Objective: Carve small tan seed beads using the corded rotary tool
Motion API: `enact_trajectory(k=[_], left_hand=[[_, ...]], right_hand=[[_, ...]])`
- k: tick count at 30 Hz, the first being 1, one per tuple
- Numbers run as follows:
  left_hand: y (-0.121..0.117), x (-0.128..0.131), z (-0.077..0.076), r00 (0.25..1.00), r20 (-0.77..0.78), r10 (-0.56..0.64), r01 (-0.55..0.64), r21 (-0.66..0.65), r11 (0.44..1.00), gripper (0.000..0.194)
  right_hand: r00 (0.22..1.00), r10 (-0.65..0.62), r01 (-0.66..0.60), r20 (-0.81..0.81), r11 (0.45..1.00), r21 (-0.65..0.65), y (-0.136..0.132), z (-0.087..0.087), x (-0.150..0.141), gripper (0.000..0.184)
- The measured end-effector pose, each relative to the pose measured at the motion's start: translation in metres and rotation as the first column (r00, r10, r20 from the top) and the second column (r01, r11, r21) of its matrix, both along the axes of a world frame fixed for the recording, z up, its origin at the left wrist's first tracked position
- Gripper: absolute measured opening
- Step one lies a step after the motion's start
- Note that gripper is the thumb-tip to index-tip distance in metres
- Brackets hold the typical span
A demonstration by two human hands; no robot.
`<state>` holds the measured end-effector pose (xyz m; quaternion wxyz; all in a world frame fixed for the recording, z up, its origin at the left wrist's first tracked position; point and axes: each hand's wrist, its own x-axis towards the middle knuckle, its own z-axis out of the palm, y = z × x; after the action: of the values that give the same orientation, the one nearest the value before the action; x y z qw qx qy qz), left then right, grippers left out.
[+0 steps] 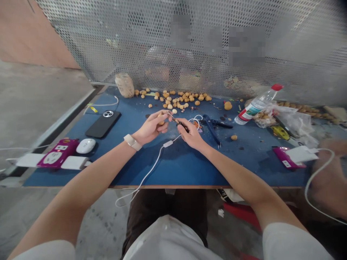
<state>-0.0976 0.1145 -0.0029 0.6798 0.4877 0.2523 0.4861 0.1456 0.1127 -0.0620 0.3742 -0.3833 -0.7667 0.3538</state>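
Note:
My left hand (153, 127) is closed around a small round tan piece (161, 123), partly hidden by the fingers. In my right hand (190, 134) is a slim tool with a dark handle (182, 126) and a thin metal front end. The tool's tip meets the left fingertips; what it touches there is too small to make out. Just beyond both hands lie many similar round tan pieces (185, 96), scattered along the back of the blue table (173, 169). Blue-handled pliers (211, 129) rest to the right of my right hand, near a coiled white cable (197, 118).
A black phone (101, 126), a white case (86, 146) and a purple power strip (58, 153) lie left. A clear jar (124, 85) stands behind. To the right are a tilted bottle (253, 108), plastic bags (294, 122) and another person's blurred arm (329, 177). Perforated metal (151, 32) borders the back.

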Motion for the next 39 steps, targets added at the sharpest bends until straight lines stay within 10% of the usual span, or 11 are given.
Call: enact_trajectory(k=[24,39], left_hand=[[-0.001,-0.004,-0.003,0.997,-0.054,-0.058,0.062,0.080,0.995,0.025],[0.001,-0.010,-0.007,0.975,-0.125,-0.182,0.173,-0.076,0.982,0.033]], right_hand=[[0.988,0.015,-0.027,-0.154,0.996,-0.080,-0.003,0.009,0.002,0.094],[0.999,0.027,-0.028,0.021,0.998,0.057,-0.003,0.010,0.008,0.089]])
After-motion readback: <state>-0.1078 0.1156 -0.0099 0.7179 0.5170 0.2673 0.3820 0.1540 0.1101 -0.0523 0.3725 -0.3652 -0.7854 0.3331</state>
